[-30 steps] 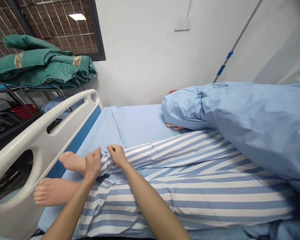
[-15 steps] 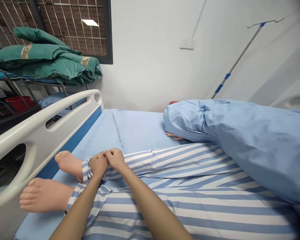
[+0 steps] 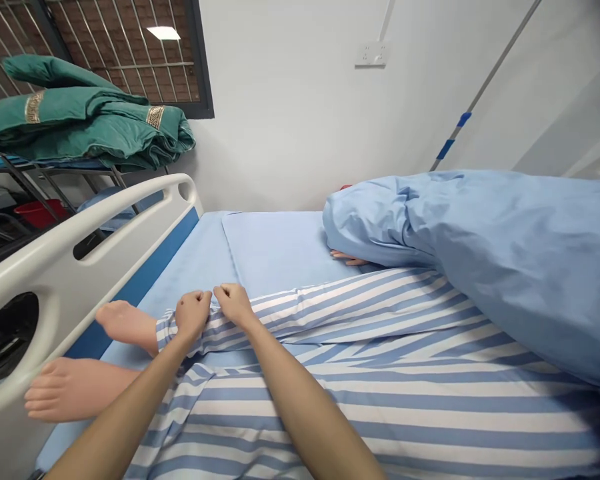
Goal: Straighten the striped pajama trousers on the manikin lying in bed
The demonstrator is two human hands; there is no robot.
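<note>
A manikin with smooth moulded feet lies on the bed in blue-and-white striped trousers [image 3: 350,413]. My left hand [image 3: 193,313] is closed on the far trouser leg [image 3: 290,313], just above its ankle cuff. Close beside it, my right hand [image 3: 234,303] is also closed on that leg, a small gap between the two fists. The fabric bunches around them, and the fingertips are hidden. Beyond the cuff the far foot [image 3: 125,322] is bare. Nearer to me lies the other bare foot [image 3: 75,389], partly behind my left forearm.
A white bed end board [image 3: 130,220] rises at the left. The blue quilt [image 3: 505,247] is heaped over the manikin's upper part at right, with its fingers [image 3: 347,258] showing below. Behind are a drip pole [image 3: 480,93] and green folded bedding [image 3: 95,123].
My fists have drawn slightly apart, still at the far trouser leg. The view has shifted a little, bringing the bed and quilt higher in the picture.
</note>
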